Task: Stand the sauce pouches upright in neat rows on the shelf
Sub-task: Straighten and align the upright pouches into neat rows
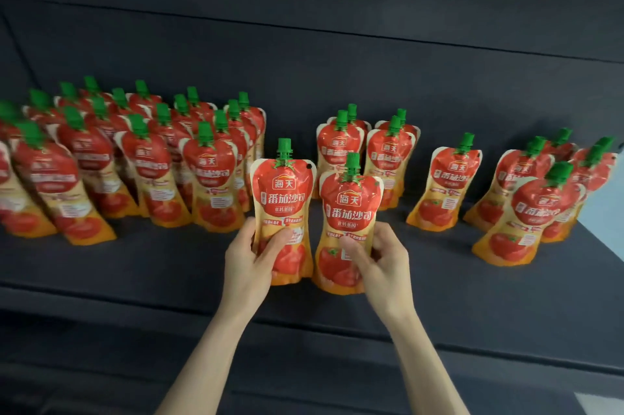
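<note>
My left hand (248, 257) grips the lower half of one sauce pouch (283, 201), thumb curled across its front. My right hand (383, 261) grips a second pouch (349, 222) just beside it at 3 o'clock, in the same way. Both are upright over the dark shelf (135, 266), with packed rows (135, 161) at 10 o'clock and a looser group (540, 198) at 2 o'clock.

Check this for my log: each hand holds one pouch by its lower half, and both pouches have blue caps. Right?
Wrong on colour: the head view shows green caps, not blue. The left hand holds the left pouch and the right hand holds the right pouch, each by its lower half.
</note>
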Available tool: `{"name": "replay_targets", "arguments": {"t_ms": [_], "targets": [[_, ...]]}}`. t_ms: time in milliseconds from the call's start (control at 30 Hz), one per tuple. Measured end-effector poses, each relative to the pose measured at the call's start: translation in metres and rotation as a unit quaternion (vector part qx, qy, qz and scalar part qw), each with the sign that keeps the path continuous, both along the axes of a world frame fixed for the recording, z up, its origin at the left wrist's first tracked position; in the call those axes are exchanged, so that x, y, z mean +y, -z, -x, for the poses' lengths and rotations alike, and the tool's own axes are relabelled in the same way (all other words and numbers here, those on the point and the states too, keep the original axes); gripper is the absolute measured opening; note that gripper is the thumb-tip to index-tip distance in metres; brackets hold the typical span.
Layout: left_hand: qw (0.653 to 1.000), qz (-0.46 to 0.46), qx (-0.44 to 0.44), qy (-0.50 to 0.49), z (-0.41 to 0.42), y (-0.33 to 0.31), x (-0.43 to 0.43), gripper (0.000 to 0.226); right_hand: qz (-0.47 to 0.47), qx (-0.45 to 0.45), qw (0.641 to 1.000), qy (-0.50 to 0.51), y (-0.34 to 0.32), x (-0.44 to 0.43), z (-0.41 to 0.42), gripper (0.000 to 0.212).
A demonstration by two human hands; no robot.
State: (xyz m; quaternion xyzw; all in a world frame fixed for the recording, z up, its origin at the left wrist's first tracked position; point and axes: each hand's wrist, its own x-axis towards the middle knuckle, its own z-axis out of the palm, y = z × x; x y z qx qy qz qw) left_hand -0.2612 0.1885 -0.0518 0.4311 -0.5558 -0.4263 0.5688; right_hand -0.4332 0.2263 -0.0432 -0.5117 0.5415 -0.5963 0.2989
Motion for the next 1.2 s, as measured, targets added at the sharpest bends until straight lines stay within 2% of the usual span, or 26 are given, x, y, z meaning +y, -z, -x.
{"name": "replay_targets", "arguments": {"t_ms": [267,433,667,767,900,1000,1200], "targets": [[1.000,0.002,-0.018,0.018,-0.137,0.008,-0.010,0.032,0.025,-0.027,0.999,0.013,0.009,-0.009,-0.138,0.013],[0.999,-0.008,-0.026,0.041,-0.191,0.007,-0.028,0.030,0.025,-0.030,0.999,0.030,0.008,-0.022,-0.189,0.015],[0.997,-0.003,-0.042,0.061,-0.212,0.010,-0.052,0.031,0.023,-0.031,0.999,0.031,0.007,-0.049,-0.216,0.013],[0.995,-0.006,-0.074,0.072,-0.216,0.013,-0.057,0.041,0.020,-0.040,0.999,0.018,0.010,-0.054,-0.218,0.017],[0.985,0.017,-0.172,0.014,-0.223,0.018,-0.052,0.055,-0.005,-0.002,1.000,0.004,0.020,-0.049,-0.217,0.034],[0.988,0.026,-0.148,-0.028,-0.222,0.019,-0.046,0.050,-0.029,0.022,0.999,0.021,0.028,-0.047,-0.218,0.040],[0.981,0.051,-0.168,-0.083,-0.224,0.024,-0.051,0.045,-0.039,0.046,0.997,0.038,0.028,-0.053,-0.224,0.038]]}}
